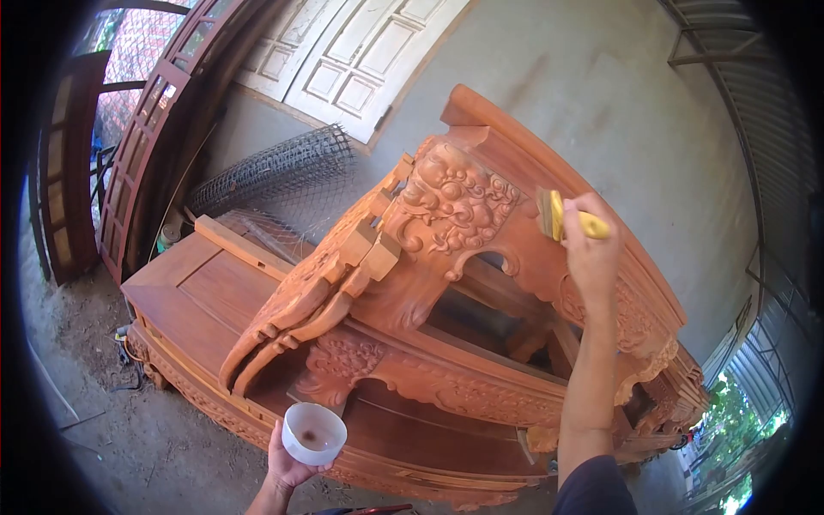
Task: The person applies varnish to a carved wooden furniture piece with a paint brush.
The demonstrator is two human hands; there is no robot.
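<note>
Now | right hand (590,249) grips brush (571,219) | bristles point left, handle level

hands (592,249): 2 | brush (554,215): 1 | bowl (314,433): 1 | carved table (446,206): 1

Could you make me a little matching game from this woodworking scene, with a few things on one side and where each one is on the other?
Things:
1. paintbrush
2. white bowl
3. wire mesh roll
4. carved wooden table

Places:
A. leaning against the grey wall
B. in the left hand, held low
C. in the right hand, raised
D. lying tipped over, carved legs pointing sideways

Pairs: 1-C, 2-B, 3-A, 4-D
</note>
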